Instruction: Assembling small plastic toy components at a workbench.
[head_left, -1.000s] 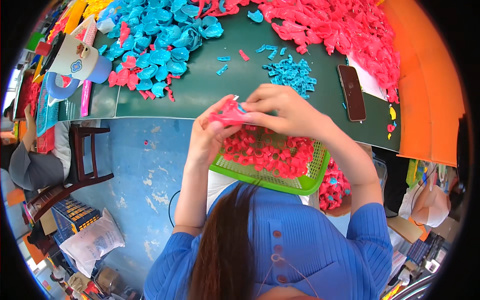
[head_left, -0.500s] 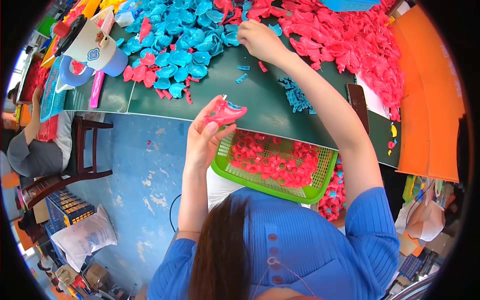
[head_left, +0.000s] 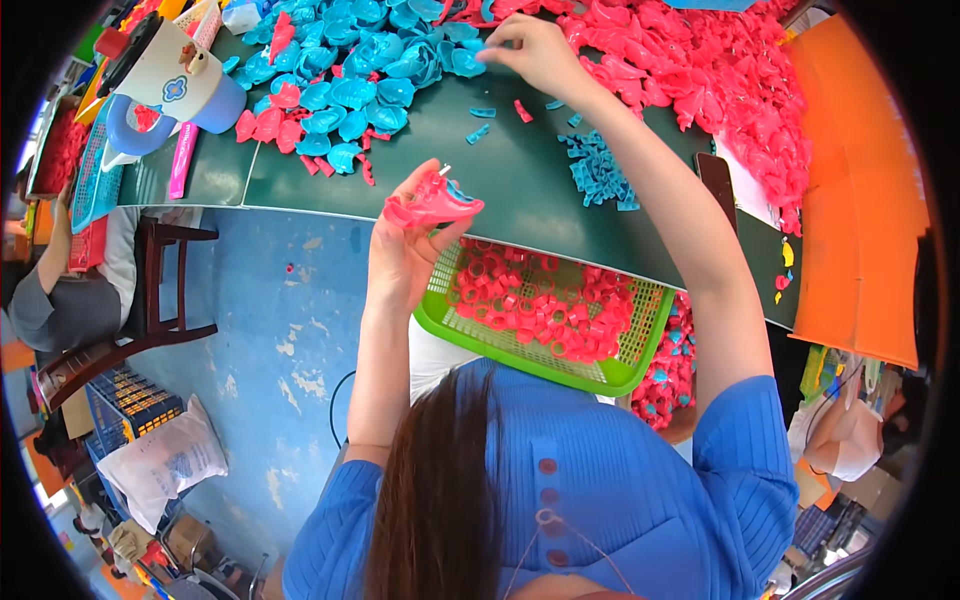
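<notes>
My left hand [head_left: 405,250] is raised over the table edge and grips a pink plastic piece [head_left: 433,203] with a bit of blue in it. My right hand [head_left: 530,50] reaches far across the dark green table [head_left: 500,170], its fingers pinching at a blue plastic piece [head_left: 462,62] at the edge of the blue pile [head_left: 360,60]. Under my arms, on my lap, a green mesh basket [head_left: 640,372] holds several pink rings. A big heap of pink pieces [head_left: 700,70] lies to the right of my right hand.
A small heap of blue bits [head_left: 597,170] and a dark phone [head_left: 718,180] lie on the table at right. An orange board [head_left: 860,200] stands at far right. At left are a white and blue jug [head_left: 170,75], a wooden chair [head_left: 150,300], another person and a white sack [head_left: 165,460].
My right hand left the pink piece and stretched away to the blue pile at the far side. My left hand kept hold of the pink piece and stayed over the table edge.
</notes>
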